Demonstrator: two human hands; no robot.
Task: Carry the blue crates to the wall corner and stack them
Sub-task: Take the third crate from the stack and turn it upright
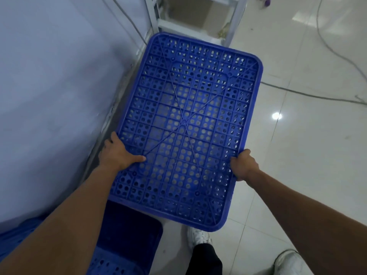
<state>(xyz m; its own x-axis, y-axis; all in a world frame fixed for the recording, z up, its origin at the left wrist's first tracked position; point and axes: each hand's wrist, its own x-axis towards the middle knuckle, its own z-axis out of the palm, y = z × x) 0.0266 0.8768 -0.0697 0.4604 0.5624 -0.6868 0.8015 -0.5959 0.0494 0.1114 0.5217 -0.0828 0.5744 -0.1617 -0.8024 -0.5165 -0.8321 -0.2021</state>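
Observation:
A blue perforated crate point(186, 108), turned bottom-up, fills the middle of the head view, with its long side running along the white wall on the left. My left hand point(119, 153) grips its left edge with the thumb lying on the perforated bottom. My right hand point(243, 165) grips the right edge near the front corner, fingers curled under the rim. A second blue crate point(127, 235) sits lower down at the bottom left, partly hidden by my left forearm.
A white wall point(49, 86) stands on the left. A white metal rack point(190, 22) stands just beyond the crate. Grey cables point(309, 94) run across the glossy tiled floor point(307, 145) on the right. My feet in white shoes point(198, 238) are below the crate.

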